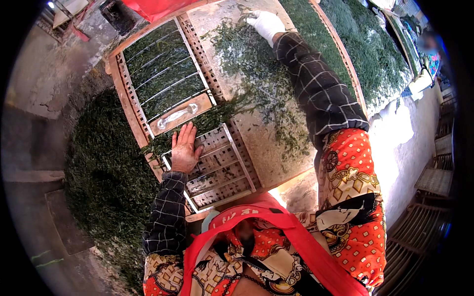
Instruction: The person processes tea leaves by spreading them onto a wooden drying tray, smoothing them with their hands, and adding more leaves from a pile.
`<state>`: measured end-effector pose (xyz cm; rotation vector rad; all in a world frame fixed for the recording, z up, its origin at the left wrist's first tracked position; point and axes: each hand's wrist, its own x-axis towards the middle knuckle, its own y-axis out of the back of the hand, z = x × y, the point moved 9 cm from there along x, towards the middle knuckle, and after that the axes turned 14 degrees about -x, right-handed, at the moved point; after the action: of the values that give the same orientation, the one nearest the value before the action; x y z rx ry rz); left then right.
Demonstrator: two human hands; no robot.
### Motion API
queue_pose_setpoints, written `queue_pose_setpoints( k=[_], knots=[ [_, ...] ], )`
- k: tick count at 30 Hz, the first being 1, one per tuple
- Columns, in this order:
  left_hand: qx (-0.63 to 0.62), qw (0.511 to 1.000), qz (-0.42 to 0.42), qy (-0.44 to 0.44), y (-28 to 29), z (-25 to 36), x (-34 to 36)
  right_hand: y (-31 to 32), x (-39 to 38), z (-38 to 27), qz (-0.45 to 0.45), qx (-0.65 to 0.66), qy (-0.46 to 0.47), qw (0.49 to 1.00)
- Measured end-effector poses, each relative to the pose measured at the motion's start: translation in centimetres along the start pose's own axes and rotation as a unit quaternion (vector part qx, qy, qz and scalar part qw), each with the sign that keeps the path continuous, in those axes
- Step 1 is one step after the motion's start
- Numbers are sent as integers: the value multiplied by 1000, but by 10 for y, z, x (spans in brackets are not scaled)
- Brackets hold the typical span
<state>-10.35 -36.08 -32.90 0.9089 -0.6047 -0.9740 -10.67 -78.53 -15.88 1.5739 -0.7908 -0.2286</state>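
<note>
My left hand (185, 150), bare, lies with fingers stretched out flat at the near compartment of a wooden-framed slatted tray (217, 165). Its fingertips touch a strip of green leaves (215, 116). Just beyond them sits a wooden bar with a metal handle (177, 117). White metal rods cross the far compartment, over a layer of leaves (165, 74). At the far side of the board (269, 148), my right hand (266, 25), in a white glove, has its fingers closed on some leaves at the edge of a loose heap (252, 64).
A large dark green heap (108, 172) lies left of the tray. More leaves (345, 44) cover the surface at the far right, behind a wooden strip (340, 49). Red cloth (158, 7) lies at the far edge. Another person (429, 49) is at the right, near slatted racks (419, 222).
</note>
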Motion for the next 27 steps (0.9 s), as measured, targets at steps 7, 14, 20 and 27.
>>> queue_pose_setpoints(
  k=[7, 14, 20, 27],
  knots=[
    [4, 1000, 8, -6, 1, 2, 0, -14, -38, -16, -66, -136, 83, 985],
    [-4, 1000, -2, -6, -2, 2, 2, -20, -2, 27, 42, 212, -23, 976],
    [-2, 1000, -2, -2, -2, -1, 1, -19, -6, -2, -7, -43, 26, 999],
    [-2, 1000, 5, -9, 1, 4, 1, -25, -6, -3, -44, 67, 14, 997]
  ],
)
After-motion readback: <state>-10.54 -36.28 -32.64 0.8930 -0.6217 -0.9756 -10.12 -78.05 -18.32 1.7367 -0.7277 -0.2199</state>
